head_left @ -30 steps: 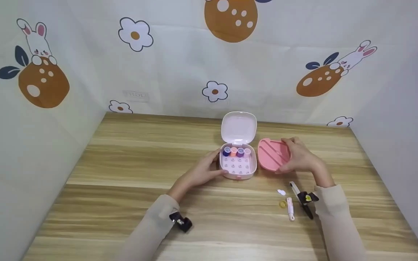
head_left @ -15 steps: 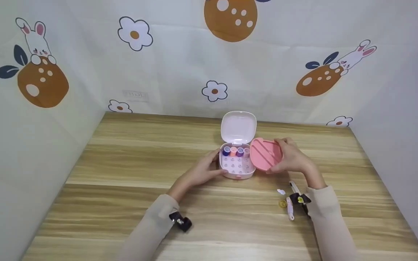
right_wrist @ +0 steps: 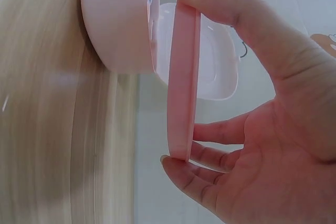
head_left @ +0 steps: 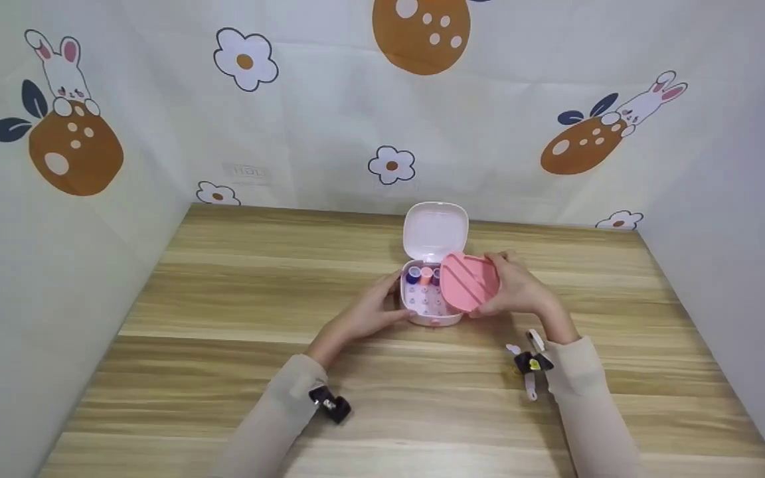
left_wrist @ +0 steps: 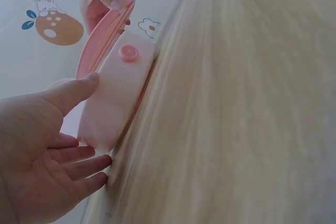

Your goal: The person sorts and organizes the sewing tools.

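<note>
the right hand (head_left: 512, 289) holds a pink tray (head_left: 467, 284) by its edge, thumb at the near end and fingers at the far end, so the grip is spread wide across it. the tray, with diagonal ridges on its face, hangs over the right part of a pink box (head_left: 434, 320); from the right wrist a gap shows between tray and rim. the left hand (head_left: 377, 308) is cupped wide about the box's left side, thumb resting on the front rim, fingers loosely bent beside the side wall.

the box sits on the wood-grain table (head_left: 276, 425), its lid (head_left: 435, 230) raised at the back. inside, along the rear, stand a dark blue spool (head_left: 414, 275), a coral spool (head_left: 426, 276) and a purple spool (head_left: 436, 277), the last partly covered by the tray. rows of small pegs fill the floor in front. near the right wrist lie a white cloud-shaped piece (head_left: 513, 348) and a slim white item (head_left: 530, 387), partly hidden by the black wrist camera (head_left: 532, 363).

a round pink catch (left_wrist: 128, 53) on the box's front looks like a citrus slice. faint lettering (head_left: 250, 171) on the printed cloth (head_left: 323, 119) is too pale for me to read.
</note>
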Motion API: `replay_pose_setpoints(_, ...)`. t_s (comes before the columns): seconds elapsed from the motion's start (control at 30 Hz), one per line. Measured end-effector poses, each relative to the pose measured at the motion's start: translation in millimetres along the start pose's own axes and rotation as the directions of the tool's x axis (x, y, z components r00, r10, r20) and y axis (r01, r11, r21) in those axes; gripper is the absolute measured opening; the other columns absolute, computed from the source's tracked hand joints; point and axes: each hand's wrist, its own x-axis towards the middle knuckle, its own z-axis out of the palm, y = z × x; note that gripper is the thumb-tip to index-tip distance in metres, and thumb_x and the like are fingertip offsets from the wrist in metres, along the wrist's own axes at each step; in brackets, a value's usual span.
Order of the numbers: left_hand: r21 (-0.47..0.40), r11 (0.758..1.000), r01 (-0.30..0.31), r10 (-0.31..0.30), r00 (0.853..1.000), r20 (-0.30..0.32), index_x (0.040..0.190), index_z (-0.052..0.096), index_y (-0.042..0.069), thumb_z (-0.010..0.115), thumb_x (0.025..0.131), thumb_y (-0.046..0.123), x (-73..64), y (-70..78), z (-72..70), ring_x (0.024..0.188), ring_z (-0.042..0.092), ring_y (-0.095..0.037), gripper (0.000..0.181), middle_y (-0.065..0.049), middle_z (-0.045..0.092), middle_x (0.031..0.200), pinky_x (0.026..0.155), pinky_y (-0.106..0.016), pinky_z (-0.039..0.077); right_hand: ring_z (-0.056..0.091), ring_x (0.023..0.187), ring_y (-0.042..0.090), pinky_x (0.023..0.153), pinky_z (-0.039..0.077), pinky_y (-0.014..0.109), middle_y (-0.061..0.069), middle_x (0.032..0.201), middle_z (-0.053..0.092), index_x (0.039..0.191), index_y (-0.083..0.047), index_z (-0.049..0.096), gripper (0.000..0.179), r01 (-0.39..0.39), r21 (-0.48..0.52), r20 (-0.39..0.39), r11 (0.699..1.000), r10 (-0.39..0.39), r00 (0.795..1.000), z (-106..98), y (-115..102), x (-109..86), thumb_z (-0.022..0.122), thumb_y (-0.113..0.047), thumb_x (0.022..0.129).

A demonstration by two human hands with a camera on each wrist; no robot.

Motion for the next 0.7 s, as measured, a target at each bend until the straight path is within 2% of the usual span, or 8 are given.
replay_pose_setpoints(0.27, 0.003, 1.0, 0.01, -0.01, 1.0, 0.008, 0.162, 0.032, -0.004, 0.082, 0.092, 0.016, 0.5, 0.3, -0.7, 0.145, 0.048, -0.041, 0.088, -0.029, 0.047, 0.157, 0.128, -0.053, 0.032, 0.05, 0.123, 0.048, 0.11, 0.048, 0.064, 0.038, 0.136, 0.047, 0.147, 0.022, 0.04, 0.114, 0.031, 0.02, 0.002, 0.999, -0.031, 1.0, 7, -8, 5.8, 0.098, -0.023, 0.06)
replay_pose_setpoints(0.53, 0.006, 1.0, 0.006, -0.007, 1.0, 0.007, 0.162, 0.033, -0.004, 0.083, 0.091, 0.018, 0.5, -0.6, -1.2, 0.143, 0.05, -0.041, 0.089, -0.028, 0.049, 0.155, 0.127, -0.052, 0.034, 0.05, 0.123, 0.049, 0.111, 0.048, 0.064, 0.038, 0.136, 0.046, 0.145, 0.019, 0.044, 0.109, 0.043, 0.028, 0.022, 0.999, -0.044, 0.999, 15, -18, 12.8, 0.097, -0.019, 0.059)
replay_pose_setpoints(0.7, 0.002, 1.0, 0.01, -0.01, 1.0, 0.006, 0.161, 0.033, -0.006, 0.083, 0.092, 0.019, -0.4, -0.4, -1.8, 0.143, 0.05, -0.041, 0.089, -0.028, 0.049, 0.155, 0.127, -0.052, 0.034, 0.048, 0.128, 0.052, 0.114, 0.045, 0.065, 0.041, 0.141, 0.043, 0.149, 0.019, 0.04, 0.111, 0.051, 0.038, 0.035, 0.998, -0.053, 0.998, 21, -24, 16.4, 0.096, -0.015, 0.059)
